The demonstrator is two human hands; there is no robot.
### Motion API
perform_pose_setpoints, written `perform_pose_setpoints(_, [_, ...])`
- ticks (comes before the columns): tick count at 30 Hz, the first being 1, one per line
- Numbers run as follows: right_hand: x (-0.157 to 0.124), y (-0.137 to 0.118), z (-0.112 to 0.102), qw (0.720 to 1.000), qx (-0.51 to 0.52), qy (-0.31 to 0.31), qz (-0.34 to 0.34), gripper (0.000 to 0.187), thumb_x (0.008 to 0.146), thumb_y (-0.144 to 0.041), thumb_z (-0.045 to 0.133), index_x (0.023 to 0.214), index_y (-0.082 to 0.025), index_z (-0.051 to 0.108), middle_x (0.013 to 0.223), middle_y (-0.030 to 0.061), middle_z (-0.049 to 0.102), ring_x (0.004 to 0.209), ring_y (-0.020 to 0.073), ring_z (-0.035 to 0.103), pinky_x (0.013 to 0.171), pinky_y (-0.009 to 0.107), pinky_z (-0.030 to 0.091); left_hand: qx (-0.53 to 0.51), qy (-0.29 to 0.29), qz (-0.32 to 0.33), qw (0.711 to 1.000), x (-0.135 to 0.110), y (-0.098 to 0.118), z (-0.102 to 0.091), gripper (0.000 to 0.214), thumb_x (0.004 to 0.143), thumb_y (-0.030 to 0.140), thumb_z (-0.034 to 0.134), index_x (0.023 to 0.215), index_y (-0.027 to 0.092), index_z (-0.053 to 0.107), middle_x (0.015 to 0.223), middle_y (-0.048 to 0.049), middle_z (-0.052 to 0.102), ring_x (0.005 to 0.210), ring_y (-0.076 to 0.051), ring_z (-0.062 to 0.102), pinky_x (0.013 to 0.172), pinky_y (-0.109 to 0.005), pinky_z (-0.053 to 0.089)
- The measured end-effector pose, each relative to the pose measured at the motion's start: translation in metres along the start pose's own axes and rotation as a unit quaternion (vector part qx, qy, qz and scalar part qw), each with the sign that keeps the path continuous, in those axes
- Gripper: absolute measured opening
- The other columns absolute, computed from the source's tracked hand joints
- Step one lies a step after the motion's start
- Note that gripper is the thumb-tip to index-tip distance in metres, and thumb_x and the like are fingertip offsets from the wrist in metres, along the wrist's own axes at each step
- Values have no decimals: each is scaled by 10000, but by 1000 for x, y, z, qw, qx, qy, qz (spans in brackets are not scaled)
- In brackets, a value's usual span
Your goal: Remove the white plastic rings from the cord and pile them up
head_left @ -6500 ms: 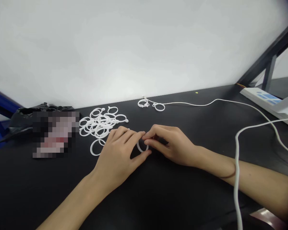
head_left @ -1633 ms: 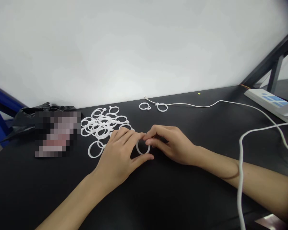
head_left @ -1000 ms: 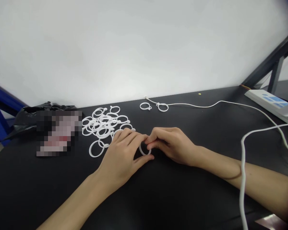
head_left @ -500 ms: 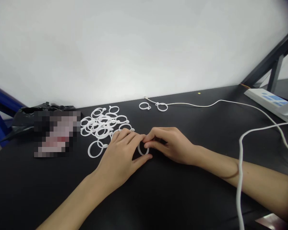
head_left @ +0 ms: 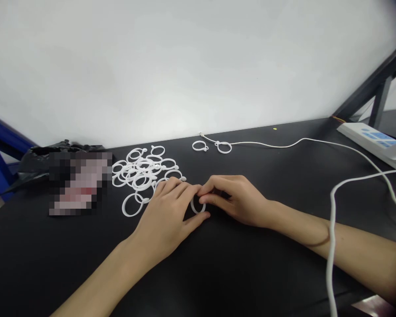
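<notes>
Between my two hands is a white curtain ring (head_left: pixel 198 210), its upper part hidden by fingers. My right hand (head_left: pixel 239 200) pinches its upper right side between thumb and forefinger. On the other side my left hand (head_left: pixel 171 209) curves around the ring, forefinger at its top and thumb stretched out below it. Left of that hand lies a loose pile of similar white curtain rings (head_left: pixel 134 171), each with a small eyelet, partly hidden by the knuckles. Farther back, two more rings (head_left: pixel 224 148) lie apart from the pile on the black table (head_left: pixel 237 273).
A black plastic bag (head_left: pixel 36 160) and a blurred-out item (head_left: pixel 81 185) lie at the left. A white cable (head_left: pixel 332 229) crosses over my right forearm, and a thinner cord (head_left: pixel 270 145) runs along the back. At the right edge is a white power strip (head_left: pixel 366 136).
</notes>
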State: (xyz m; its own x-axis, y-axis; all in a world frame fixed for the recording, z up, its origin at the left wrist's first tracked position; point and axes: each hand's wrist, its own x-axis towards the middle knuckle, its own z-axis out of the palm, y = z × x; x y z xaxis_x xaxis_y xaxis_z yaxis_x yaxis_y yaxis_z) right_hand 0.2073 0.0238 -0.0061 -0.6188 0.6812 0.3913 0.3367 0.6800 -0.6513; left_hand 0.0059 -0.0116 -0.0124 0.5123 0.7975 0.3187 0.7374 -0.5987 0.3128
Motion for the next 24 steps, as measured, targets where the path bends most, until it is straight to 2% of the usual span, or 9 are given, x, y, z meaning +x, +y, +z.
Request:
perform_pose_setpoints(14, [-1,1,0,1000,-4,-7,-3,64,908,-232,645,873,-184,621,856,-18,707,702,74,627,631,163,469,-5,-20,-8,1000,0,1,-1,239,905,338,617,1103,218,560,1029,-40,640,1002,-254,496,905,-456,415])
perform_pose_setpoints(24, [-1,2,0,1000,-3,-6,-13,72,917,-207,626,853,-183,602,838,-21,696,676,70,614,620,164,460,-8,-8,0,1000,1,0,0,235,894,321,639,1083,206,563,1003,-32,634,987,-248,497,891,-445,415])
